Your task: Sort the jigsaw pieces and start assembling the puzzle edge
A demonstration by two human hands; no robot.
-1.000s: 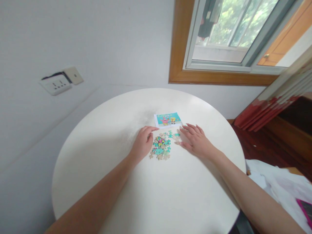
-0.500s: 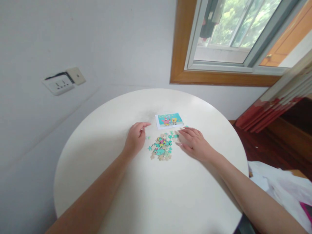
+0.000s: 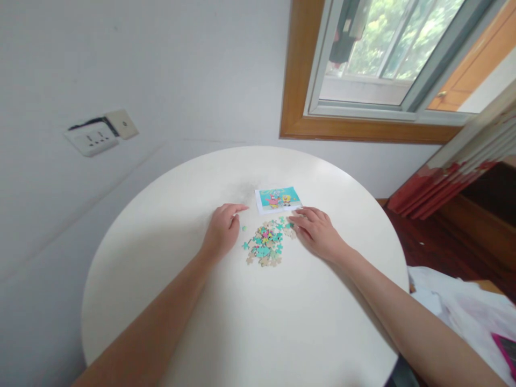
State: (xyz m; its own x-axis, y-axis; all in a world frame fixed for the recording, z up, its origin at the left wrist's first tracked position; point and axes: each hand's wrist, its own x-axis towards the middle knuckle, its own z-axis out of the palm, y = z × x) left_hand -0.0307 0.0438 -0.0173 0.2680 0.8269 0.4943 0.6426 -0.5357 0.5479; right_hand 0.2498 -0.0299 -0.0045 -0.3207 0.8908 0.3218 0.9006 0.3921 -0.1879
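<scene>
A loose pile of jigsaw puzzle pieces (image 3: pixel 264 248), some teal and some showing tan backs, lies on the round white table (image 3: pixel 258 328). Behind it rests a cartoon picture card (image 3: pixel 278 199) with a pink starfish and a yellow square figure. My left hand (image 3: pixel 223 228) lies on the table left of the pile, index finger stretched toward the card, holding nothing. One small puzzle piece (image 3: pixel 244 228) sits just beside it. To the right, my right hand (image 3: pixel 316 230) spreads its fingers over pieces at the pile's upper right edge; its fingertips partly cover them.
A wall with a socket (image 3: pixel 92 138) rises behind the table at the left. A wood-framed window (image 3: pixel 365 126) is at the back right, with a red and cream curtain (image 3: pixel 435 185) beside it. White plastic bags (image 3: pixel 455 306) lie right of the table.
My right hand has shifted slightly left, its fingers drawn closer to the pieces at the pile's upper right. My left hand stays in nearly the same place. The view has moved a little.
</scene>
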